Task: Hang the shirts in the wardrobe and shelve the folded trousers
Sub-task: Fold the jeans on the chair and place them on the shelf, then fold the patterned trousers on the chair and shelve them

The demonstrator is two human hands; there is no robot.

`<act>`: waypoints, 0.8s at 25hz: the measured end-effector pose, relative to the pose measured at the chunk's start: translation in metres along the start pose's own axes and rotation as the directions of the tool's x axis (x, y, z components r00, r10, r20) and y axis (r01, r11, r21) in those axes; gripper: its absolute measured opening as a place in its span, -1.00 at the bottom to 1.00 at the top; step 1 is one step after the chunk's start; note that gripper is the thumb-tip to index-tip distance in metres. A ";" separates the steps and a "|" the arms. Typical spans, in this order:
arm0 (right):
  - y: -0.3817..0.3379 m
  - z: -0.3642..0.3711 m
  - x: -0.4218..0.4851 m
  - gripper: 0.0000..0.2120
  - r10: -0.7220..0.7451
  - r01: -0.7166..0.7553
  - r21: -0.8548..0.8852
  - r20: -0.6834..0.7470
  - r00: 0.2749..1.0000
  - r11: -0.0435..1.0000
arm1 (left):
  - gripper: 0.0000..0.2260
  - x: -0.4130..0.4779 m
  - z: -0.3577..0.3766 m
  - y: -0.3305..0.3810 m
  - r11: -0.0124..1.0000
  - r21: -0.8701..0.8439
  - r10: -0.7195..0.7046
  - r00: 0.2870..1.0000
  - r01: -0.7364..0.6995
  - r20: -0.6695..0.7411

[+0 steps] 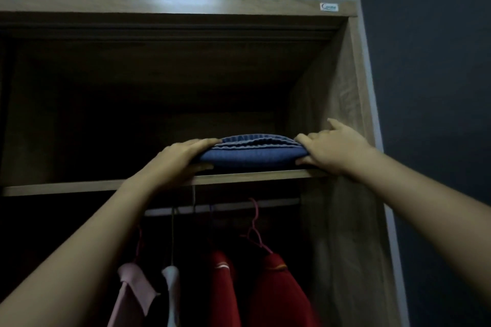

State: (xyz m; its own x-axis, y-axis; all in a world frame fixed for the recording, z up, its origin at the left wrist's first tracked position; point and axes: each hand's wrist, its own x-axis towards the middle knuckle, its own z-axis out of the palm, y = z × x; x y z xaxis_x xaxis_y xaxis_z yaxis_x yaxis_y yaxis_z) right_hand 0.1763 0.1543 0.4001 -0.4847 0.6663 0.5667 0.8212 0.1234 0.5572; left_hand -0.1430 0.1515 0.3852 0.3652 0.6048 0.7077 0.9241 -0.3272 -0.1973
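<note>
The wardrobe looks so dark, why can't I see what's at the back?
Head view: the light is dim, so the wardrobe interior behind the folded blue trousers falls into black shadow; a pale glare patch shines on the top board; edges look soft, and the wide lens bends the frame.

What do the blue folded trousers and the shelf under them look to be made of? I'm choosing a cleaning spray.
Blue folded trousers: soft matte fabric, probably knit or cotton; the gathered, ribbed waistband suggests elastic. Shelf: wood-grain board, light brown, matte, likely laminate rather than solid wood, though the dim light leaves that open.
</note>
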 end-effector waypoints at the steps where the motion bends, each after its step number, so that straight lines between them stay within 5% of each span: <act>1: -0.001 0.002 0.003 -0.47 -0.003 0.002 0.003 0.048 0.999 1.000 | -0.46 0.001 0.002 -0.004 1.000 -0.011 -0.003 1.000 0.003 0.011; 4: -0.001 0.007 0.009 -0.38 0.016 -0.023 0.047 0.150 0.989 0.999 | -0.46 0.009 -0.005 -0.003 0.997 0.048 -0.069 0.987 0.062 0.147; 7: -0.002 0.014 0.002 -0.11 0.041 -0.043 0.045 0.039 0.998 0.998 | -0.29 -0.002 -0.012 0.012 0.981 0.097 -0.190 0.948 0.170 0.257; 10: -0.023 0.019 -0.018 0.11 0.105 -0.063 0.216 -0.186 0.977 0.974 | -0.12 -0.058 0.000 0.029 0.987 0.051 -0.149 0.984 0.154 -0.093; 13: -0.088 0.033 -0.050 0.02 0.070 0.076 0.442 -0.304 0.950 0.894 | -0.20 -0.143 0.035 0.040 0.977 -0.113 -0.208 0.931 0.182 -0.300; 17: -0.199 0.037 -0.076 -0.07 -0.101 0.316 0.636 -0.351 0.931 0.704 | -0.26 -0.266 0.087 0.036 0.930 0.065 -0.359 0.933 0.361 -0.033; 20: -0.299 0.027 -0.090 -0.14 -0.239 0.483 0.720 -0.422 0.875 0.499 | -0.31 -0.385 0.100 0.032 0.861 0.215 -0.500 0.847 0.462 0.183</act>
State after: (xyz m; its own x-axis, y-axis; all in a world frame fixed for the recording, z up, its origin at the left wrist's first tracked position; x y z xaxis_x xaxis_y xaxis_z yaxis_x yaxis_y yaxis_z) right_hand -0.0173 0.0777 0.1659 -0.7475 0.2430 0.6182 0.3919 0.9128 0.1151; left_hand -0.2427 -0.0197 0.0386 -0.1323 0.8081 0.5740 0.9880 0.1538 0.0113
